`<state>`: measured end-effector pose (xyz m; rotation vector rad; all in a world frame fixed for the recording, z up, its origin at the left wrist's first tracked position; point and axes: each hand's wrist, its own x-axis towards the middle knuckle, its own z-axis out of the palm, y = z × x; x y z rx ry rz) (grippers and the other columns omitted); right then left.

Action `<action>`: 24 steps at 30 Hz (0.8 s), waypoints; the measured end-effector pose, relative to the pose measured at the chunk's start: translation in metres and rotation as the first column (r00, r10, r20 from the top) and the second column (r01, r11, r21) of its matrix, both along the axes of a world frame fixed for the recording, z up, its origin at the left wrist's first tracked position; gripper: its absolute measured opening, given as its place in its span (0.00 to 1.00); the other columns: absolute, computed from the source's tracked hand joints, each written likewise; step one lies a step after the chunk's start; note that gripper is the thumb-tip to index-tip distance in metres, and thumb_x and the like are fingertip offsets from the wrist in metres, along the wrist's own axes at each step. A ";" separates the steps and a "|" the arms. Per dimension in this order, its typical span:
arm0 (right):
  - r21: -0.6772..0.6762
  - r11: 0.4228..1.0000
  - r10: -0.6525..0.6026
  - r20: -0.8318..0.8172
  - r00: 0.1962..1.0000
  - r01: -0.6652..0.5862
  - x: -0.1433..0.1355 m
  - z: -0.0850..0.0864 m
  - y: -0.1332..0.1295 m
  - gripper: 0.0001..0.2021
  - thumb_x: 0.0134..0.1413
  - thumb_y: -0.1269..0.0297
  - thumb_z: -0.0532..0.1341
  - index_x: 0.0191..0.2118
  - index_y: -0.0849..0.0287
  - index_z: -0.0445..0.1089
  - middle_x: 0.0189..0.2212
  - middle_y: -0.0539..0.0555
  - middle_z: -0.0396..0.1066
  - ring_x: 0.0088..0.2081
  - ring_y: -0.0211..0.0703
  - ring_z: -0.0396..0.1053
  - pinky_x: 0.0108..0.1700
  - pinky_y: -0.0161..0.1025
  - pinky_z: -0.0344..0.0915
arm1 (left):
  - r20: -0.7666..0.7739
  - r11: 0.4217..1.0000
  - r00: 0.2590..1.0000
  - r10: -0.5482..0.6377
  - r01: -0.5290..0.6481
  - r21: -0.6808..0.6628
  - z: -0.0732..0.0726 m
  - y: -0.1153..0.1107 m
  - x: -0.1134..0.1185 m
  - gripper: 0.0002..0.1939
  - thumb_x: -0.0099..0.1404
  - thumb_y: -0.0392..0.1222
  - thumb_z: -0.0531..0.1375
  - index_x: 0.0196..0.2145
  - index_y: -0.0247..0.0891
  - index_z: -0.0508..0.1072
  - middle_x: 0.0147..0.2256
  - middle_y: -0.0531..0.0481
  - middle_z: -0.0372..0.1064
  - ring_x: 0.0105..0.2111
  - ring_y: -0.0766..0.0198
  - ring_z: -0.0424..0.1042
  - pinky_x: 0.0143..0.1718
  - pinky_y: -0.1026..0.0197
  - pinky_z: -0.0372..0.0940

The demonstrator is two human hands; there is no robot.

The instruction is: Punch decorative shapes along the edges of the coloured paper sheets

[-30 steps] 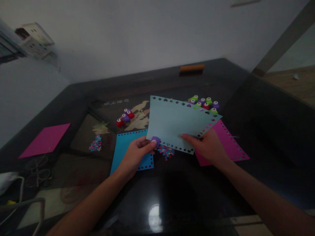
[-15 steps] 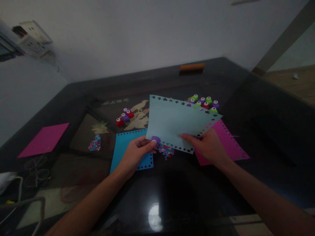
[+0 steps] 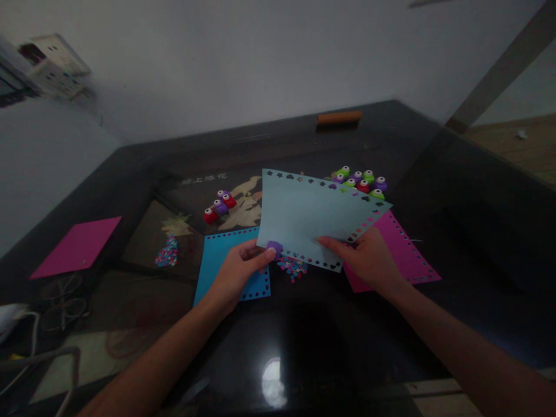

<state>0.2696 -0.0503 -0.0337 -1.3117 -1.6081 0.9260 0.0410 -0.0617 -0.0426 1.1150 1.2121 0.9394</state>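
Note:
My left hand [image 3: 243, 263] grips a small purple craft punch [image 3: 273, 250], its thumb pressing on top, at the near left corner of a pale blue sheet of paper [image 3: 313, 217]. My right hand [image 3: 369, 258] pinches the same sheet near its right side, thumb on top and fingers beneath. Punched shapes such as stars, hearts and flowers run along three of the sheet's edges. Under the sheet lies a pile of paper confetti [image 3: 293, 267]. A bright blue sheet [image 3: 217, 255] with punched borders rests below my left hand, and a pink punched sheet [image 3: 402, 252] below my right.
Several green, purple and red punches [image 3: 362, 180] stand behind the pale sheet, and a few red and purple ones [image 3: 220, 205] farther left. Another confetti heap [image 3: 168, 253], a plain pink sheet [image 3: 78, 246] and a brown roll [image 3: 339, 118] lie on the dark glossy table [image 3: 278, 150].
Almost nothing differs. Both hands keep hold of the pale sheet and the purple punch in about the same place; the camera view has shifted very slightly.

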 end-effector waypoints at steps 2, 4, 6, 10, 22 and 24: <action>0.002 1.000 0.001 0.004 1.000 -0.001 0.000 0.000 0.000 0.10 0.49 0.57 0.63 0.35 0.54 0.75 0.35 0.54 0.78 0.39 0.52 0.74 0.42 0.50 0.71 | 0.002 1.000 1.000 0.002 -0.002 -0.001 0.000 0.000 0.000 0.13 0.54 0.47 0.65 0.31 0.35 0.74 0.26 0.51 0.69 0.23 0.68 0.60 0.24 0.65 0.52; 0.003 1.000 0.001 -0.002 1.000 -0.001 0.000 0.001 0.000 0.10 0.49 0.58 0.63 0.36 0.54 0.75 0.36 0.54 0.77 0.39 0.52 0.74 0.42 0.49 0.71 | 0.008 1.000 1.000 0.001 0.000 -0.005 0.001 0.000 0.000 0.12 0.54 0.47 0.66 0.32 0.35 0.75 0.27 0.51 0.70 0.24 0.67 0.62 0.25 0.65 0.52; -0.002 1.000 -0.001 -0.010 1.000 0.001 -0.001 0.001 0.000 0.10 0.49 0.58 0.63 0.36 0.54 0.75 0.36 0.54 0.78 0.39 0.52 0.74 0.43 0.50 0.70 | 0.022 1.000 1.000 -0.004 0.004 -0.013 0.003 -0.001 0.000 0.12 0.54 0.46 0.66 0.33 0.36 0.75 0.28 0.51 0.71 0.25 0.66 0.64 0.26 0.65 0.54; 0.016 1.000 -0.003 -0.010 1.000 0.003 -0.001 0.002 0.000 0.10 0.48 0.59 0.63 0.38 0.54 0.75 0.39 0.53 0.77 0.43 0.53 0.73 0.46 0.51 0.69 | 0.055 1.000 0.998 -0.009 0.011 -0.020 0.005 -0.001 0.002 0.11 0.54 0.46 0.66 0.33 0.36 0.75 0.25 0.52 0.70 0.28 0.64 0.67 0.30 0.64 0.58; 0.047 0.999 0.016 -0.004 1.000 -0.015 0.000 0.001 0.001 0.11 0.49 0.59 0.63 0.38 0.54 0.75 0.38 0.53 0.77 0.40 0.51 0.75 0.43 0.49 0.71 | 0.072 1.000 0.997 0.010 -0.009 -0.014 0.005 -0.002 0.003 0.11 0.53 0.45 0.67 0.32 0.37 0.77 0.26 0.51 0.73 0.32 0.61 0.71 0.37 0.60 0.62; 0.062 0.998 0.023 -0.024 0.999 -0.022 0.000 0.001 0.001 0.12 0.48 0.60 0.63 0.40 0.54 0.75 0.40 0.53 0.77 0.41 0.51 0.74 0.43 0.49 0.72 | 0.082 1.000 0.997 0.010 -0.009 -0.018 0.005 -0.002 0.003 0.11 0.53 0.45 0.67 0.32 0.38 0.77 0.26 0.52 0.73 0.32 0.62 0.71 0.38 0.61 0.62</action>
